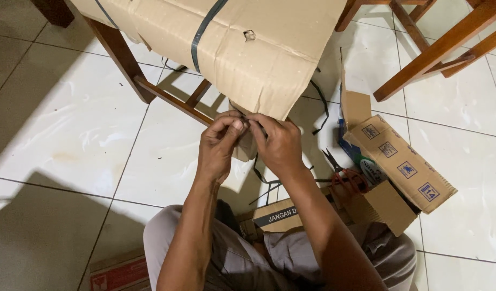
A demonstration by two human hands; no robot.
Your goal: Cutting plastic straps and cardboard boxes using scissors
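Note:
A large brown cardboard box (242,43) bound with a dark plastic strap (205,27) rests on a wooden chair frame above the floor. Both my hands meet at its lower corner. My left hand (221,143) pinches something small and dark at the box's bottom edge, fingers closed. My right hand (277,143) grips the same spot from the other side, thumb and fingers pressed together. What exactly they hold is hidden between the fingers; it looks like the strap end. Loose strap pieces (264,180) hang and lie below the hands.
An open smaller cardboard box (399,161) lies on the white tiled floor at right, with pliers (334,161) and red-handled scissors (353,180) beside it. Wooden chair legs (436,48) stand at upper right. Another flat carton (277,215) lies by my knees.

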